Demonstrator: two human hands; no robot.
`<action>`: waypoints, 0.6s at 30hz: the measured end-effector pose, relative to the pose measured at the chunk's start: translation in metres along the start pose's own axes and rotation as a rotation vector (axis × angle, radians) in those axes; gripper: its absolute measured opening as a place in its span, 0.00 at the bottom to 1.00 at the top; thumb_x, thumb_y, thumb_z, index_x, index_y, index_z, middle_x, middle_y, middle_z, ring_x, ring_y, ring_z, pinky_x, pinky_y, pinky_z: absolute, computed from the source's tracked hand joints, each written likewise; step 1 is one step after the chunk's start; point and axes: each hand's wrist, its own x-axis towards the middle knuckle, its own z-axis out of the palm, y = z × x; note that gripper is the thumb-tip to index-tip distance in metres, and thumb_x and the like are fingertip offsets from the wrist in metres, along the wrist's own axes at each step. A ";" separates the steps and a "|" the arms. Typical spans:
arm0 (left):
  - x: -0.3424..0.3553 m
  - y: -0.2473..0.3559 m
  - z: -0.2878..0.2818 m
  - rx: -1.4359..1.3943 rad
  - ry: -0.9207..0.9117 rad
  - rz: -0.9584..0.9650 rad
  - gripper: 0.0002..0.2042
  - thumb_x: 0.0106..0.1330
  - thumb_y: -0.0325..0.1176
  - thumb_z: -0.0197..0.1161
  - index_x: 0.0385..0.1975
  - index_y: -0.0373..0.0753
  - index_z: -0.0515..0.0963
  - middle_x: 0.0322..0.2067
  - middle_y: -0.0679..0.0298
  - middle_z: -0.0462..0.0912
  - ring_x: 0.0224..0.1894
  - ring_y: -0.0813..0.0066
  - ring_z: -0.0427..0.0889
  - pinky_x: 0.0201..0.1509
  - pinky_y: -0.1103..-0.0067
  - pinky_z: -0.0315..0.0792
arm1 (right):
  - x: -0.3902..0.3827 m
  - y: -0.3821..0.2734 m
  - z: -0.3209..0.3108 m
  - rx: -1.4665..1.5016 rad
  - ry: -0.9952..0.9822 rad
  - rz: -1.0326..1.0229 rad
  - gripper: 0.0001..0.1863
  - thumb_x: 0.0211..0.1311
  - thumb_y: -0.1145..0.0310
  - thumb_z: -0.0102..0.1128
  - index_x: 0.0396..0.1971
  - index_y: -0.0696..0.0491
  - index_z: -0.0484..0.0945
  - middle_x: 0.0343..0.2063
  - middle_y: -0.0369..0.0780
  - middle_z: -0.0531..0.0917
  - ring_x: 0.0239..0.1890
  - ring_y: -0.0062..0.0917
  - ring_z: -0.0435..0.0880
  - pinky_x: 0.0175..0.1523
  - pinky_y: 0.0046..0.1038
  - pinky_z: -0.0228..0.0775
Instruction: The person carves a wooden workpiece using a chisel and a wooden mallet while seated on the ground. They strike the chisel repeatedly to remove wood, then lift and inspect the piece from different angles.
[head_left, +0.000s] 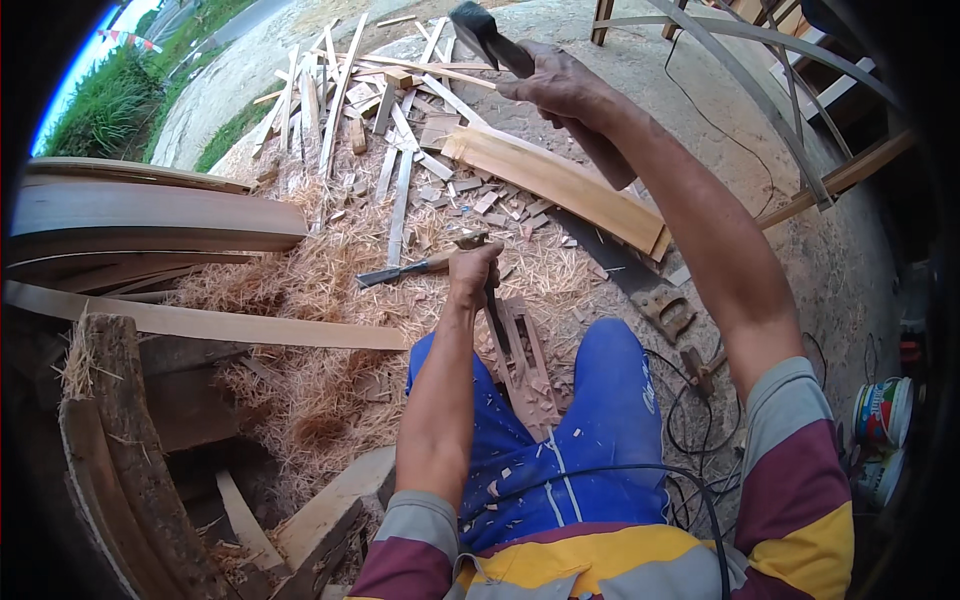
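Note:
My left hand (475,272) is closed round a chisel (497,325), its blade slanting down onto a grooved piece of wood (522,360) between my knees. Loose chips lie on that wood. Raised high at the upper middle, my right hand (562,88) grips a hammer (478,34) with a dark head and a thick wooden handle. The hammer is well apart from the chisel. Just left of my left hand, a second chisel (395,272) with a wooden handle lies on the shavings.
A handsaw (665,308) rests right of my knee beside a plank (560,185). Offcuts and strips (400,130) are heaped ahead over shavings (310,390). Curved boards (150,215) stand at left, rough timbers (120,440) below. Cables (690,430) and tubs (882,412) are at right.

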 end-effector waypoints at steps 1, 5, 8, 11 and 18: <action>0.006 0.000 0.011 0.024 -0.008 -0.009 0.11 0.60 0.29 0.70 0.19 0.43 0.74 0.13 0.72 0.70 0.11 0.81 0.65 0.14 0.79 0.59 | 0.015 0.013 0.016 0.001 0.253 0.043 0.23 0.62 0.65 0.61 0.54 0.56 0.70 0.24 0.42 0.79 0.21 0.26 0.80 0.26 0.30 0.77; -0.002 0.005 0.001 0.059 0.046 -0.012 0.11 0.60 0.28 0.68 0.19 0.43 0.74 0.13 0.71 0.69 0.11 0.80 0.66 0.14 0.78 0.60 | -0.027 0.052 0.089 -0.543 -0.276 0.087 0.18 0.55 0.74 0.52 0.49 0.57 0.71 0.36 0.50 0.84 0.39 0.38 0.85 0.45 0.42 0.78; -0.030 -0.001 0.009 0.135 0.085 0.118 0.09 0.61 0.28 0.67 0.20 0.41 0.75 0.13 0.70 0.71 0.11 0.81 0.67 0.14 0.79 0.60 | -0.067 0.033 0.079 -0.593 -0.901 0.229 0.14 0.50 0.71 0.56 0.39 0.54 0.72 0.33 0.44 0.82 0.38 0.34 0.84 0.44 0.41 0.75; -0.089 0.005 0.039 0.254 0.011 0.425 0.08 0.61 0.26 0.68 0.22 0.39 0.76 0.17 0.70 0.76 0.16 0.84 0.70 0.19 0.80 0.63 | -0.077 0.049 0.046 -0.538 -0.713 0.075 0.17 0.50 0.68 0.62 0.42 0.52 0.74 0.31 0.42 0.80 0.35 0.32 0.82 0.39 0.36 0.74; -0.063 0.007 0.031 0.220 0.083 0.266 0.11 0.62 0.29 0.69 0.19 0.40 0.75 0.15 0.70 0.73 0.14 0.82 0.69 0.18 0.80 0.63 | -0.035 0.008 0.004 0.042 -0.111 0.137 0.28 0.60 0.63 0.67 0.58 0.53 0.70 0.22 0.36 0.74 0.17 0.18 0.73 0.20 0.23 0.69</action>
